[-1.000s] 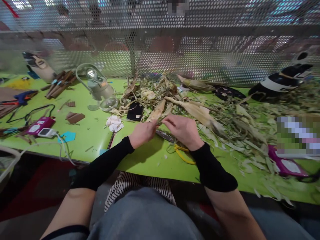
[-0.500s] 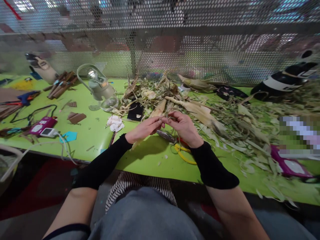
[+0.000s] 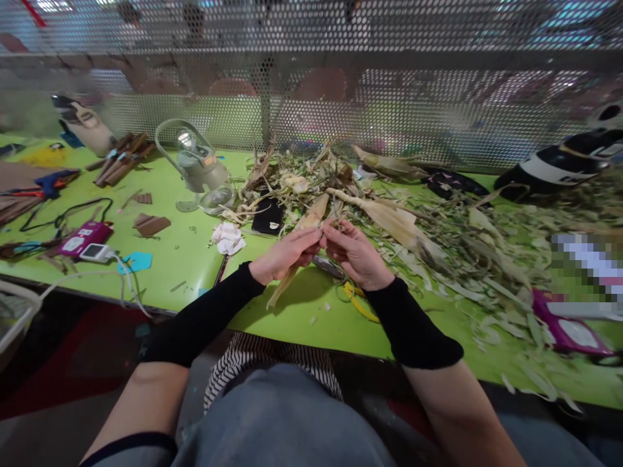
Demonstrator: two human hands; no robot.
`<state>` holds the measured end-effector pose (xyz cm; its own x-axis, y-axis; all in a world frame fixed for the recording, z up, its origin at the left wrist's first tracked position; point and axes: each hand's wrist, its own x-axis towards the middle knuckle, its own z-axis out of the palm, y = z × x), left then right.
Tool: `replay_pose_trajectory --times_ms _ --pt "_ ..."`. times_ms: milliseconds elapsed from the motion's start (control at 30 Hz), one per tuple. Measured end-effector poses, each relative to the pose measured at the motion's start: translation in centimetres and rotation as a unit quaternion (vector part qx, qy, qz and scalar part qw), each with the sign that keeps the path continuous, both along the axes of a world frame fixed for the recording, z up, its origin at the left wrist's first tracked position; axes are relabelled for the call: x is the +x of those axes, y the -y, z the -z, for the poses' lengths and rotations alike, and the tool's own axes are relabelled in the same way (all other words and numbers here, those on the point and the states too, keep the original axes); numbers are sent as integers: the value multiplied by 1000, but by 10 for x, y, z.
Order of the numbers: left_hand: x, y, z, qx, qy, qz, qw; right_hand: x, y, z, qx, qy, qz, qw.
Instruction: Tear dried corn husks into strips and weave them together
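Note:
My left hand [image 3: 287,256] and my right hand [image 3: 361,256] meet over the near part of the green table, fingertips pinched together. Between them is a dry, pale leaf strip that looks like a corn husk [image 3: 280,290]; its end hangs below my left palm, and the fingers hide its middle. Just past the fingertips lies another pale husk piece [image 3: 315,211]. A yellow-handled hand tool [image 3: 359,303] rests under my right hand, its grey metal end partly covered. Behind and to the right spreads a pile of dry husks [image 3: 389,217] and shreds.
Left of the pile stand a green handled bottle [image 3: 199,165], a black phone [image 3: 267,214] and crumpled tissue [image 3: 228,239]. A purple device [image 3: 85,238] with a white cable is farther left. A black bottle [image 3: 549,165] leans at right. A perforated metal screen [image 3: 311,107] closes the back.
My hands remain pinched together, with fingers slightly shifted. More of the husk now shows hanging below my left hand. The whole view has moved a little.

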<state>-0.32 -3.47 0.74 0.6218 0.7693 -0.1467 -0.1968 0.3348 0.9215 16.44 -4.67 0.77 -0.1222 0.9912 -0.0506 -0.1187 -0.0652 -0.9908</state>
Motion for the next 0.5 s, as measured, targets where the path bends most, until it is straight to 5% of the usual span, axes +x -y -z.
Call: replay_pose_trajectory --times_ms 133,267,400,500 --pt "-1 1 -4 42 -22 -76 996 6 -4 5 116 122 64 984" --pt "-3 -4 -5 185 -143 -157 959 2 2 9 273 361 106 885" --pt "-6 -7 -4 367 -401 -169 822 -4 16 6 362 525 77 767" --pt "-7 -3 -7 442 -509 -54 737 5 18 -5 361 534 82 760"
